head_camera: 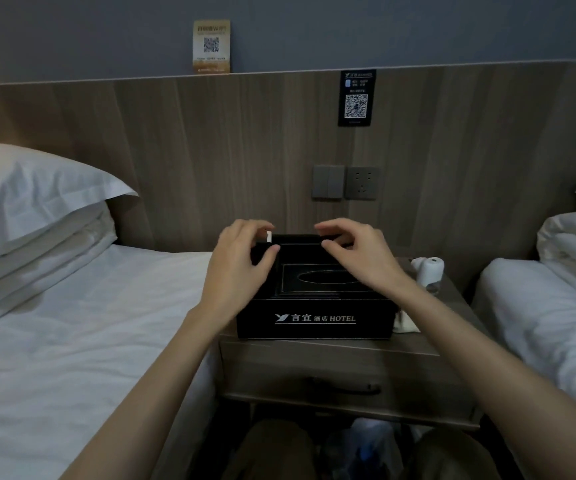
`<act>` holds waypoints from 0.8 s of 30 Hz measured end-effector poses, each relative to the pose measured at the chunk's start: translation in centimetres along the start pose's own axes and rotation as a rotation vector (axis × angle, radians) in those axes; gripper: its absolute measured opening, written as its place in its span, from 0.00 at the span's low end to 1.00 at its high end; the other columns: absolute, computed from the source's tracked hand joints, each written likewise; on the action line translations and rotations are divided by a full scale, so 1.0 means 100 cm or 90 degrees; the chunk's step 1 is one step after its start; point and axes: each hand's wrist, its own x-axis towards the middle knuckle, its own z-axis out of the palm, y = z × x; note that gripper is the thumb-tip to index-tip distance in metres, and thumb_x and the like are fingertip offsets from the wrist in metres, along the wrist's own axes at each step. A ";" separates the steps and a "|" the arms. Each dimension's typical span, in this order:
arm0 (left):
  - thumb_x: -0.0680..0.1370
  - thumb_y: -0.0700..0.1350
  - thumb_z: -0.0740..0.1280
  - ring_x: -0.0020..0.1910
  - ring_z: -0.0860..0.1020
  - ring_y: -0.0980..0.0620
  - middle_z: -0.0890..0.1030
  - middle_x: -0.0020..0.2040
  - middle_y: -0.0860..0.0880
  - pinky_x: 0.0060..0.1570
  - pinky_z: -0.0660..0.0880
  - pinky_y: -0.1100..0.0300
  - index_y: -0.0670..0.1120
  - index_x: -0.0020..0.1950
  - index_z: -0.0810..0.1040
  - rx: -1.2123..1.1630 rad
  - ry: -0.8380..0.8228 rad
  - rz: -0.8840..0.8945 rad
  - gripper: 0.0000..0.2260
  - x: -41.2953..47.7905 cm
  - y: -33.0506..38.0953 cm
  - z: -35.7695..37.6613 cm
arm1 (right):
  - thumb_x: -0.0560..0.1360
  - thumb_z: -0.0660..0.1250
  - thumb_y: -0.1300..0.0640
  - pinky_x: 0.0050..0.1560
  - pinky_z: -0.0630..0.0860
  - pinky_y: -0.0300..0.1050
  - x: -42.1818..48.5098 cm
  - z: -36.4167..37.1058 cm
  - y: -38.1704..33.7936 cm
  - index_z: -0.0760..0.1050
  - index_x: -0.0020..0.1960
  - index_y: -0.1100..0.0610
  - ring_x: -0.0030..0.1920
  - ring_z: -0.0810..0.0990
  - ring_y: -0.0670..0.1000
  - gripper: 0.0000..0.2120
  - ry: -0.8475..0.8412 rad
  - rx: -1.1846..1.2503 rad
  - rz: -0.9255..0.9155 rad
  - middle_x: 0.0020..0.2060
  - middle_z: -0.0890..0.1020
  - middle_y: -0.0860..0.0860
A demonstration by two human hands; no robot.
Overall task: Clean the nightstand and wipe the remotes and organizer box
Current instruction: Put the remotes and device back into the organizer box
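Observation:
A black organizer box (pixel 314 318) with white hotel lettering and a tissue slot sits on the wooden nightstand (pixel 331 355). Both hands hover over its back compartment. My left hand (pixel 241 268) pinches the top of a white remote (pixel 269 236) that stands upright in the back left slot. My right hand (pixel 355 251) has its thumb and fingers closed on a dark remote (pixel 331 242) in the back slot, mostly hidden. A crumpled white cloth (pixel 405 323) lies on the nightstand right of the box.
A white spray bottle (pixel 430 271) stands at the nightstand's back right. White beds flank the nightstand, with pillows (pixel 37 202) on the left. Switches and a socket (pixel 345 183) are on the wooden headboard wall. A drawer handle (pixel 345 388) faces me, my knees below.

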 end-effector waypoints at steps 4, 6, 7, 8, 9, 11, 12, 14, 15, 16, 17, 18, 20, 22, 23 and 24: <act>0.78 0.47 0.67 0.54 0.74 0.53 0.77 0.54 0.53 0.55 0.71 0.60 0.49 0.61 0.77 0.003 -0.079 0.038 0.11 -0.004 0.034 0.030 | 0.75 0.69 0.60 0.54 0.74 0.33 -0.019 -0.035 0.030 0.80 0.59 0.51 0.49 0.80 0.45 0.13 0.052 -0.058 0.041 0.51 0.82 0.45; 0.80 0.50 0.65 0.58 0.73 0.54 0.77 0.58 0.52 0.57 0.72 0.59 0.50 0.64 0.76 0.021 -0.139 0.036 0.14 -0.007 0.043 0.050 | 0.75 0.69 0.60 0.55 0.74 0.38 -0.028 -0.049 0.050 0.79 0.60 0.51 0.52 0.79 0.47 0.14 0.070 -0.086 0.079 0.54 0.82 0.48; 0.80 0.51 0.64 0.59 0.73 0.53 0.77 0.60 0.52 0.58 0.72 0.58 0.50 0.66 0.75 0.040 -0.168 0.037 0.15 -0.007 0.045 0.061 | 0.75 0.69 0.60 0.55 0.73 0.38 -0.032 -0.056 0.060 0.79 0.60 0.52 0.53 0.79 0.48 0.14 0.076 -0.103 0.098 0.55 0.81 0.49; 0.80 0.53 0.63 0.61 0.73 0.52 0.76 0.61 0.52 0.59 0.72 0.56 0.51 0.68 0.74 0.064 -0.198 0.038 0.17 -0.008 0.045 0.072 | 0.75 0.69 0.60 0.54 0.71 0.38 -0.036 -0.062 0.071 0.78 0.61 0.52 0.54 0.78 0.48 0.15 0.080 -0.125 0.118 0.57 0.81 0.50; 0.80 0.54 0.61 0.61 0.73 0.51 0.76 0.63 0.52 0.60 0.72 0.54 0.51 0.69 0.73 0.090 -0.227 0.037 0.18 -0.009 0.044 0.083 | 0.75 0.69 0.60 0.54 0.69 0.38 -0.040 -0.068 0.082 0.77 0.62 0.53 0.54 0.77 0.49 0.15 0.083 -0.146 0.139 0.58 0.80 0.51; 0.81 0.57 0.57 0.62 0.73 0.50 0.76 0.64 0.51 0.61 0.71 0.52 0.52 0.69 0.74 0.144 -0.272 0.020 0.20 -0.010 0.039 0.099 | 0.75 0.69 0.59 0.59 0.68 0.41 -0.045 -0.078 0.103 0.76 0.63 0.54 0.59 0.75 0.52 0.17 0.084 -0.178 0.185 0.61 0.77 0.54; 0.81 0.59 0.54 0.63 0.74 0.50 0.76 0.65 0.51 0.62 0.71 0.51 0.52 0.69 0.74 0.169 -0.280 0.006 0.21 -0.010 0.036 0.105 | 0.74 0.69 0.59 0.63 0.68 0.45 -0.046 -0.082 0.113 0.75 0.64 0.54 0.62 0.74 0.55 0.18 0.079 -0.194 0.210 0.63 0.76 0.55; 0.80 0.62 0.47 0.63 0.74 0.50 0.77 0.65 0.52 0.63 0.70 0.51 0.54 0.67 0.75 0.210 -0.267 -0.004 0.25 -0.013 0.033 0.113 | 0.74 0.70 0.56 0.68 0.66 0.52 -0.046 -0.087 0.133 0.72 0.66 0.53 0.65 0.71 0.59 0.21 0.057 -0.221 0.267 0.66 0.71 0.56; 0.79 0.62 0.44 0.64 0.75 0.50 0.78 0.65 0.53 0.63 0.70 0.51 0.55 0.67 0.76 0.227 -0.254 0.001 0.28 -0.015 0.032 0.115 | 0.74 0.70 0.54 0.68 0.65 0.54 -0.045 -0.088 0.142 0.70 0.68 0.53 0.66 0.70 0.61 0.23 0.049 -0.228 0.297 0.67 0.69 0.57; 0.78 0.61 0.42 0.64 0.75 0.50 0.78 0.65 0.53 0.64 0.69 0.51 0.55 0.66 0.77 0.242 -0.240 0.009 0.29 -0.017 0.032 0.117 | 0.73 0.70 0.53 0.68 0.66 0.55 -0.043 -0.087 0.151 0.68 0.69 0.52 0.66 0.69 0.63 0.26 0.044 -0.227 0.322 0.69 0.67 0.58; 0.78 0.61 0.42 0.64 0.75 0.50 0.79 0.64 0.53 0.63 0.70 0.51 0.56 0.65 0.78 0.252 -0.227 0.013 0.29 -0.019 0.031 0.118 | 0.73 0.70 0.51 0.68 0.67 0.55 -0.041 -0.087 0.159 0.66 0.71 0.52 0.66 0.68 0.64 0.28 0.041 -0.222 0.343 0.69 0.66 0.58; 0.79 0.60 0.43 0.64 0.76 0.50 0.79 0.64 0.52 0.62 0.71 0.51 0.55 0.64 0.79 0.258 -0.216 0.013 0.28 -0.020 0.031 0.120 | 0.73 0.71 0.50 0.67 0.67 0.56 -0.038 -0.085 0.165 0.64 0.72 0.52 0.67 0.68 0.65 0.30 0.038 -0.218 0.361 0.70 0.65 0.59; 0.80 0.58 0.45 0.62 0.77 0.49 0.81 0.61 0.52 0.59 0.74 0.51 0.55 0.62 0.80 0.256 -0.202 0.011 0.26 -0.021 0.030 0.123 | 0.73 0.71 0.48 0.67 0.67 0.57 -0.031 -0.082 0.178 0.61 0.74 0.52 0.67 0.67 0.66 0.34 0.034 -0.217 0.389 0.70 0.64 0.60; 0.80 0.57 0.48 0.60 0.79 0.49 0.82 0.59 0.51 0.56 0.75 0.52 0.54 0.60 0.82 0.250 -0.190 0.015 0.24 -0.022 0.029 0.125 | 0.72 0.72 0.46 0.66 0.67 0.57 -0.025 -0.076 0.188 0.59 0.74 0.52 0.67 0.67 0.65 0.36 0.044 -0.206 0.411 0.69 0.66 0.60; 0.81 0.56 0.48 0.59 0.79 0.49 0.82 0.59 0.51 0.55 0.75 0.53 0.54 0.59 0.82 0.246 -0.183 0.017 0.23 -0.022 0.029 0.126 | 0.72 0.72 0.46 0.66 0.68 0.57 -0.022 -0.073 0.192 0.58 0.74 0.53 0.67 0.68 0.64 0.37 0.058 -0.191 0.419 0.69 0.67 0.60; 0.81 0.56 0.49 0.59 0.79 0.49 0.82 0.58 0.51 0.55 0.75 0.53 0.53 0.59 0.82 0.241 -0.177 0.018 0.23 -0.023 0.028 0.126 | 0.72 0.72 0.46 0.66 0.69 0.56 -0.020 -0.071 0.196 0.59 0.74 0.54 0.66 0.69 0.63 0.37 0.075 -0.178 0.423 0.68 0.69 0.60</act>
